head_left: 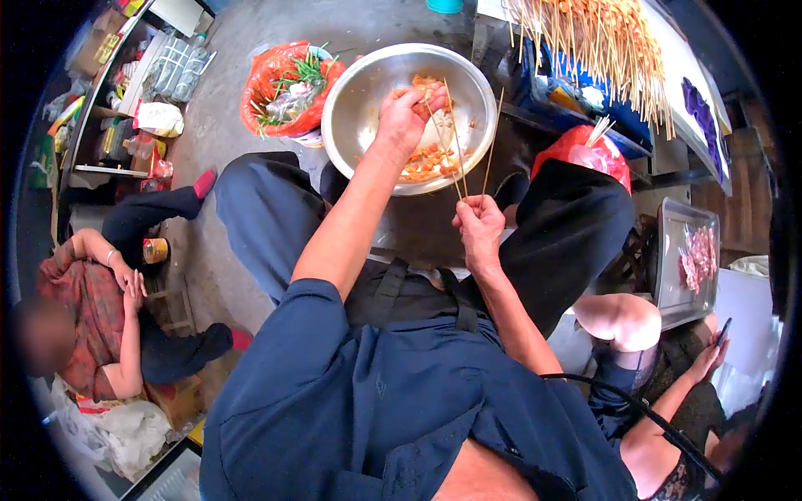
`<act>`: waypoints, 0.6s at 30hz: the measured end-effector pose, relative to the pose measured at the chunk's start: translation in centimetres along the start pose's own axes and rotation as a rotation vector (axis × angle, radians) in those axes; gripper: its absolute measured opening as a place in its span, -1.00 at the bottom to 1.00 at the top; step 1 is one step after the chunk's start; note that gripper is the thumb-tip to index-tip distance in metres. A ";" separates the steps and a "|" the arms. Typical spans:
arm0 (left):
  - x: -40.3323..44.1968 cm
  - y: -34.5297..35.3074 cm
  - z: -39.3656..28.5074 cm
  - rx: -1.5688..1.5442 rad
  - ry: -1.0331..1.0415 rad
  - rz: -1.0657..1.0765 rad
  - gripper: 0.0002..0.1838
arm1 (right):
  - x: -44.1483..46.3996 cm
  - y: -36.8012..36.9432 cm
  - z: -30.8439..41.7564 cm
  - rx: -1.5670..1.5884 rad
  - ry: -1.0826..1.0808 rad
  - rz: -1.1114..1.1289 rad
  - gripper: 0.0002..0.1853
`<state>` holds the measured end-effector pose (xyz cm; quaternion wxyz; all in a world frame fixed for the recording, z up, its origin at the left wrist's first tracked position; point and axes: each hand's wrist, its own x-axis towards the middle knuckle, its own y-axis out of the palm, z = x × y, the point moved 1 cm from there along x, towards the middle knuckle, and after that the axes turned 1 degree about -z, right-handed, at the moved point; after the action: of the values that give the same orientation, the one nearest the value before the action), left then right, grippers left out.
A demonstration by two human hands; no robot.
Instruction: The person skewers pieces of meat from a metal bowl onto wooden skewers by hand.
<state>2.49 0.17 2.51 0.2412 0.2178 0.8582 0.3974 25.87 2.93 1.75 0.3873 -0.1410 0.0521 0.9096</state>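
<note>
Several thin wooden skewers (492, 146) fan upward from my right hand (480, 227), which is closed round their lower ends just in front of a large metal bowl (342, 125). My left hand (403, 118) reaches over the bowl, its fingers curled together by the upper end of one skewer. Whether a food piece sits in those fingers I cannot make out. Orange, sauce-coated food pieces (428, 164) lie inside the bowl, partly behind my left hand and the skewers. A paler lump (439, 129) rests among them.
Left of the bowl stands a red-bagged container (280, 100) with green stalks. Many loaded skewers (597, 37) cover a table at upper right, above a blue crate (543, 88). A metal tray (675, 292) holds bagged meat. People sit at left (79, 334) and lower right (677, 401).
</note>
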 end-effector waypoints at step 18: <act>-0.1 0.3 0.4 0.046 0.121 -0.124 -0.89 | 0.3 -0.1 0.2 0.019 -0.006 0.009 -0.90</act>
<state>2.88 0.53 2.56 0.2082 0.1452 0.8920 0.3741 25.74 3.25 1.83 0.3847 -0.1345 0.0605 0.9112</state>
